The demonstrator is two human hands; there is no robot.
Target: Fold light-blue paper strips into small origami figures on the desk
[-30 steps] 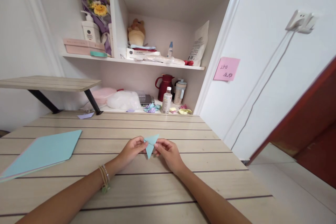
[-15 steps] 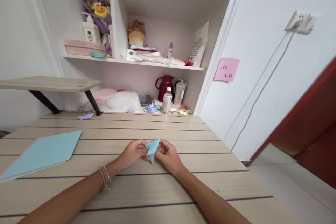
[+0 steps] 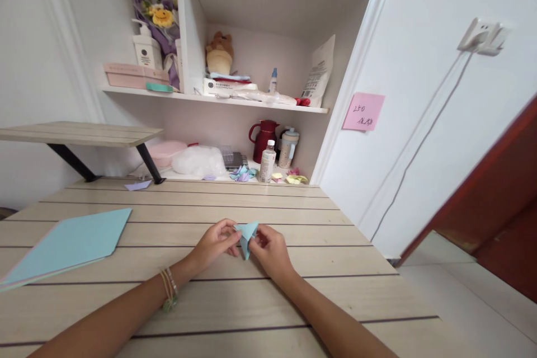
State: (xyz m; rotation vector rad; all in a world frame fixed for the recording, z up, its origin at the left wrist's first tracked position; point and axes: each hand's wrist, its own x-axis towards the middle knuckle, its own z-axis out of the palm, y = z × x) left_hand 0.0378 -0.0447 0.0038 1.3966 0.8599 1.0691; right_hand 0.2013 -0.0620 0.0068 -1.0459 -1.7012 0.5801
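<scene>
A small folded light-blue paper piece (image 3: 246,235) is held just above the wooden table (image 3: 293,302), in the middle of the view. My left hand (image 3: 216,245) pinches its left side with thumb and fingertips. My right hand (image 3: 271,249) pinches its right side, fingers curled round the fold. Both hands touch the paper and nearly meet. A beaded bracelet sits on my left wrist.
A stack of light-blue paper sheets (image 3: 67,243) lies at the table's left. Small folded paper pieces (image 3: 245,174), a white bottle (image 3: 267,161), a red jug (image 3: 264,139) and a plastic bag (image 3: 197,160) stand at the back under the shelves. The wall with a pink note (image 3: 363,111) is on the right.
The paper piece has been folded narrower and turned, and my hands have closed in on it and come closer together.
</scene>
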